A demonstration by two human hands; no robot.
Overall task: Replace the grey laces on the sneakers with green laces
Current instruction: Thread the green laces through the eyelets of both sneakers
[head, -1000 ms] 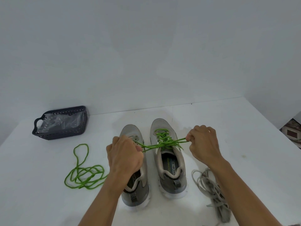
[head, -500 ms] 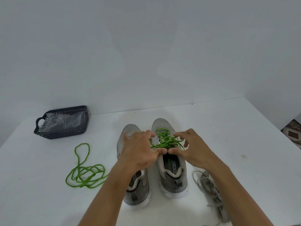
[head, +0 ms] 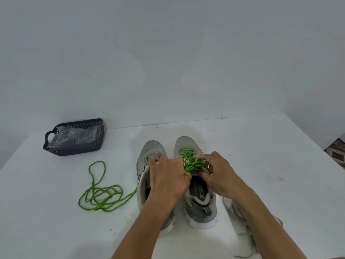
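Sneakers stand side by side on the white table (head: 261,165), toes pointing away from the person, and the right sneaker (head: 188,144) serves as the landmark for everything else. Its eyelets carry a green lace (head: 188,157), threaded in criss-cross rows up the tongue, with the loose ends bunched at the top of the lacing. Both hands meet over that bunch. The left hand (head: 168,178) reaches across from the left sneaker's side, fingers curled, and pinches the green strands at the near end of the lacing. The right hand (head: 222,176) comes in from the other side of the right sneaker, fingers bent over the lace and thumb tucked beneath, gripping the strands too; exactly which strand each finger has cannot be told.

The left sneaker (head: 153,148) sits just beside the right sneaker, touching or nearly so, and its eyelets are bare; the left forearm covers much of its opening. A second green lace (head: 100,199) lies in a loose tangle well to the left of the right sneaker, beyond the left sneaker, one strand trailing toward that shoe. Grey laces (head: 240,214) lie heaped close to the right of the right sneaker's heel, partly hidden by the right forearm. Far to the left and farther back stands a dark basket (head: 74,149) holding crumpled clear plastic (head: 74,135).
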